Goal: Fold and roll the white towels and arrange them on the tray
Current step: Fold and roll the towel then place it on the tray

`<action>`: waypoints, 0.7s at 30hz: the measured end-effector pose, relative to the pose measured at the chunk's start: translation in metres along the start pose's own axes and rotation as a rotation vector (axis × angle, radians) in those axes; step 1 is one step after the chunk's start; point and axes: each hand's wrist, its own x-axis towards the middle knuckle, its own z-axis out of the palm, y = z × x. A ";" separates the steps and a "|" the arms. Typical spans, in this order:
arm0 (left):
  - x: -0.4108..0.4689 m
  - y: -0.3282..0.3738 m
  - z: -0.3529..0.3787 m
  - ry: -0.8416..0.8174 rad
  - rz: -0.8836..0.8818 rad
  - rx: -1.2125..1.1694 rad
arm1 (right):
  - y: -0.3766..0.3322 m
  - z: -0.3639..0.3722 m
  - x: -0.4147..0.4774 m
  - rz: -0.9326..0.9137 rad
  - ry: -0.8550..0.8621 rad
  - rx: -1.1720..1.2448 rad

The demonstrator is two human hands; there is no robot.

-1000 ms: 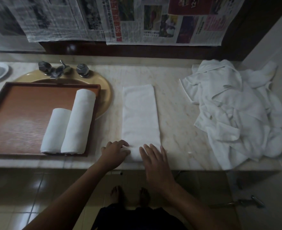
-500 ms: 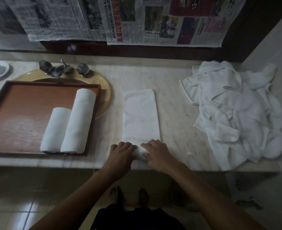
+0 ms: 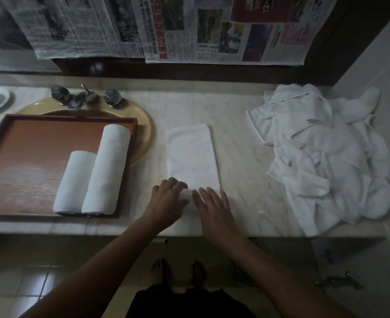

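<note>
Bare feet (image 3: 178, 271) on tiled floor (image 3: 28, 283), below the folded towel (image 3: 191, 154). Both hands sit on that towel's near end, at front edge of marble counter (image 3: 242, 157). Left hand (image 3: 166, 200): fingers loosely bent, tips on cloth, gripping nothing. Right hand (image 3: 212, 203): fingers straight, spread, pressing flat. Left of towel: brown tray (image 3: 28, 143) w/ 2 rolled towels (image 3: 106, 168), touching. Right of towel: heap of loose towels (image 3: 322, 157). Beyond, to left: yellow sink (image 3: 147, 136), chrome taps (image 3: 81, 99). Behind: newspapers (image 3: 189, 28) on wall.
</note>
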 end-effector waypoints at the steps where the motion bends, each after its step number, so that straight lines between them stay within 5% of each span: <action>1: -0.002 0.002 0.002 0.040 0.051 0.037 | 0.002 -0.001 0.004 -0.006 -0.012 -0.004; 11: -0.029 -0.005 0.018 -0.187 0.128 0.120 | 0.017 -0.033 0.025 -0.116 -0.150 0.060; 21: -0.051 -0.032 0.011 -0.247 0.155 -0.152 | 0.031 -0.029 -0.001 0.056 -0.322 0.517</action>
